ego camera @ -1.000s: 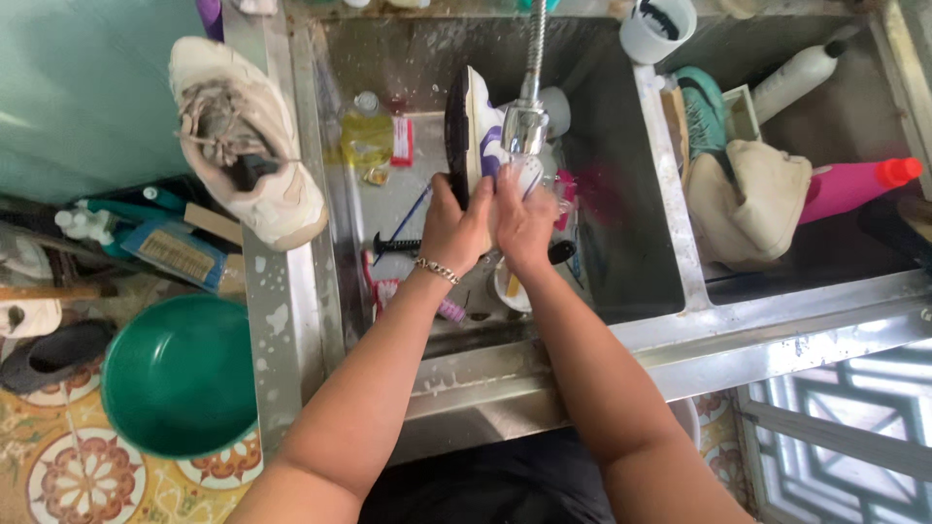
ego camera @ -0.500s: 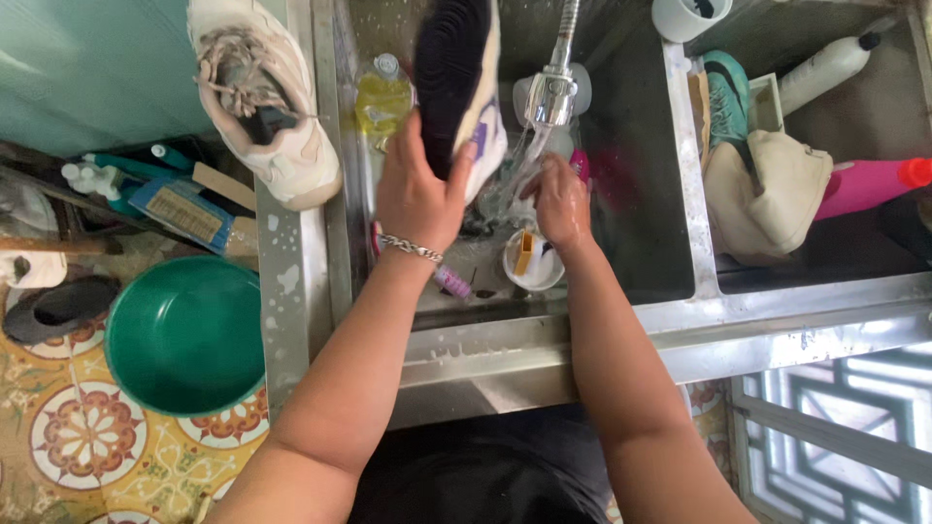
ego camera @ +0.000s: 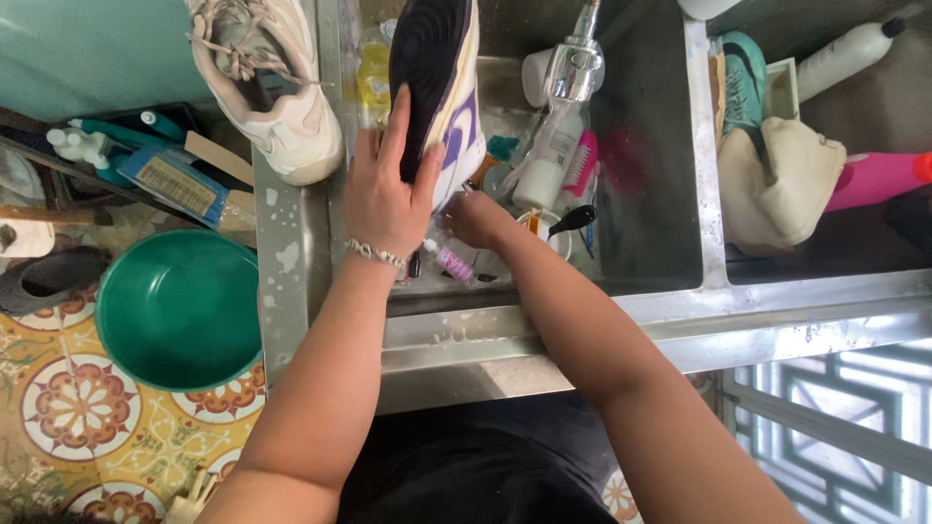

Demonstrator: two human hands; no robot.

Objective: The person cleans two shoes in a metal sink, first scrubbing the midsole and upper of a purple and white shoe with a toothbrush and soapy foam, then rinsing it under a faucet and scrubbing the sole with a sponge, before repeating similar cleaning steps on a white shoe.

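Presently the left hand (ego camera: 386, 199) grips a sneaker (ego camera: 442, 92), fingers wrapped over its dark sole, holding it sole-up above the steel sink (ego camera: 680, 291). The right hand (ego camera: 481, 218) is low in the basin beneath the shoe; its fingers are hidden, grip undeterminable. A second, whitish sneaker (ego camera: 267, 82) rests on the ledge; green basin (ego camera: 180, 311) on the floor.

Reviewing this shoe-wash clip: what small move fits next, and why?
Probably the right hand should close on a scrubbing tool, likely the pink brush. The left hand grips the shoe sole-up over the sink, while the right hand is low among the clutter, seemingly holding nothing.
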